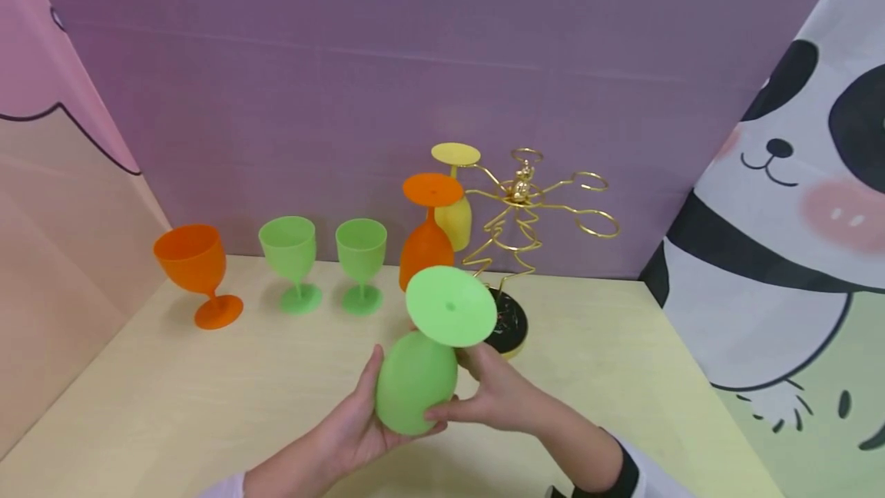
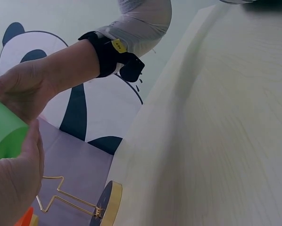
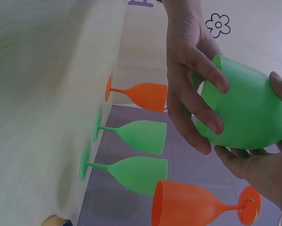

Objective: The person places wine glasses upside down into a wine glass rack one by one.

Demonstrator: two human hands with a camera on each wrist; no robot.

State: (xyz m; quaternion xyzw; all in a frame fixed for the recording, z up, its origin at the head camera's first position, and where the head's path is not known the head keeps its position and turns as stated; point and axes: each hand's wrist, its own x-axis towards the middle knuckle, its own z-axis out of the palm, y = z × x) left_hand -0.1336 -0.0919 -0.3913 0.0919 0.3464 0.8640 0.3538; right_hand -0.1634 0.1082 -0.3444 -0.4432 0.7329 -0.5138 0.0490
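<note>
Both hands hold a light green goblet (image 1: 417,386) upside down above the front of the table, its round foot turned up toward the head camera. My left hand (image 1: 353,425) cups the bowl from the left and below; in the right wrist view its fingers (image 3: 200,106) lie over the rim. My right hand (image 1: 498,398) grips the bowl from the right, with the thumb on its near side. Behind the goblet rises a gold wire stand (image 1: 518,214) with ring-ended arms. An orange goblet (image 1: 425,248) and a yellow goblet (image 1: 456,221) hang upside down on its left side.
On the left of the table (image 1: 228,390) stand an upright orange goblet (image 1: 197,260) and two upright green goblets (image 1: 289,244). The stand's round black base (image 1: 508,325) sits just beyond my right hand. A purple backdrop (image 1: 311,98) closes off the back.
</note>
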